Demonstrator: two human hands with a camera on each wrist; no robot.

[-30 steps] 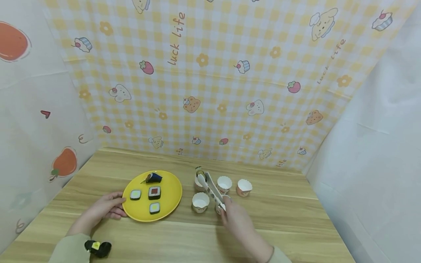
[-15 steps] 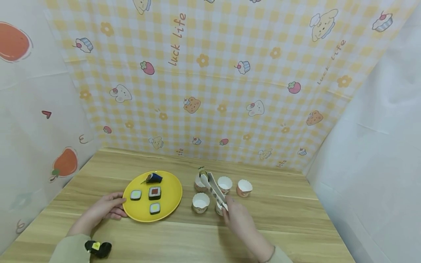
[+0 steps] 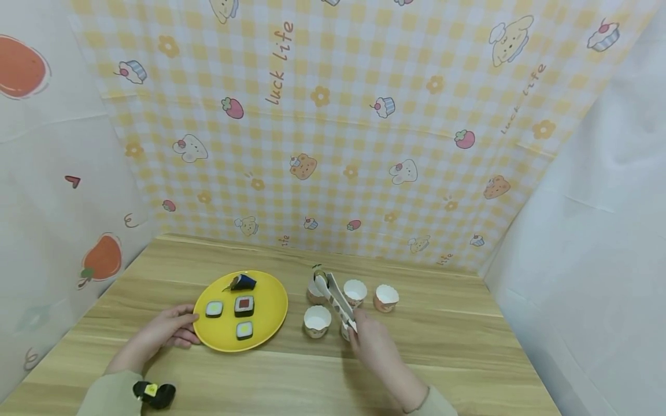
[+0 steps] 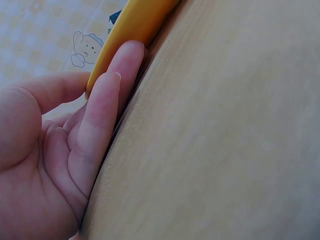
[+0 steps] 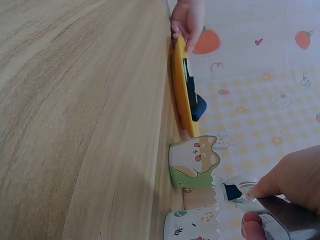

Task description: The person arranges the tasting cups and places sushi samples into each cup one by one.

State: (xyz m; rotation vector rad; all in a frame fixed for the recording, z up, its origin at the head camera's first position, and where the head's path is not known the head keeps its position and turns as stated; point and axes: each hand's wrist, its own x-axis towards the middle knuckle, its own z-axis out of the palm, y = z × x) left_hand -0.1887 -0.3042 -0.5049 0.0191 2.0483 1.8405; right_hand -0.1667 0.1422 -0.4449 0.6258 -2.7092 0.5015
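My left hand point(image 3: 174, 326) pinches the left rim of a round yellow plate point(image 3: 270, 320), thumb on top and fingers below, as the left wrist view shows. On the plate lie several toy sushi pieces: a square roll with a red centre point(image 3: 244, 306), two with yellow-green centres and a dark cone-shaped hand roll point(image 3: 243, 282). My right hand point(image 3: 372, 341) grips metal tongs point(image 3: 340, 303). Between the tong tips is a dark, round-ended piece with green sprigs point(image 3: 319, 275), over the back-left paper cup point(image 3: 315, 294). Its exact kind is hard to see.
More paper baking cups stand close by: front left point(image 3: 317, 321), back middle point(image 3: 355, 292) and far right point(image 3: 386, 298). Another is partly hidden beneath my right hand. A checked cloth point(image 3: 343, 133) hangs behind the wooden table point(image 3: 291, 387), with white cloth at both sides.
The tongs and the piece in them shift slightly right, then slightly back left, staying above the back-left cup. My left hand and the plate stay put.
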